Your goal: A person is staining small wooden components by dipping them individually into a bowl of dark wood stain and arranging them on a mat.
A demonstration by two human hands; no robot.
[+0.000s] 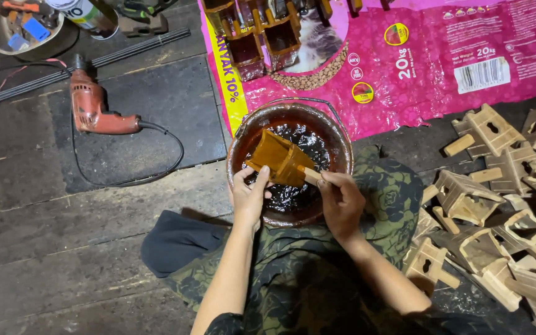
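Far left of the floor, top corner: a tub of odds and ends, a can beside it, thin dark rods lying slantwise. Just below them a red drill, its cord looping over the dark boards.

Centre: a round basin sits on the floor just in front of the person's lap, holding dark glossy liquid. Over it, the wooden piece, a small open box form with a stub handle, wet and amber with stain.

Left hand: fingers closed on the piece's lower near edge, over the basin's near side. Right hand: pinching the stub handle at the piece's right end. Both grasping the piece; neither free.

Handling, as judged: the piece looks light and stiff, thin boards joined, so it should take a firm grip but may crack at the joints if squeezed across the open walls. Coated wet, it is likely slippery and will mark whatever touches it. The handle stub and the bottom edge seem the safest holds, as both hands show.

Top centre to right: a pink sack spread flat as a drying sheet, several stained pieces standing on its left end.

Right edge of the floor: a pile of bare, unstained pieces of the same shape, tumbled together, just beside the person's right knee.
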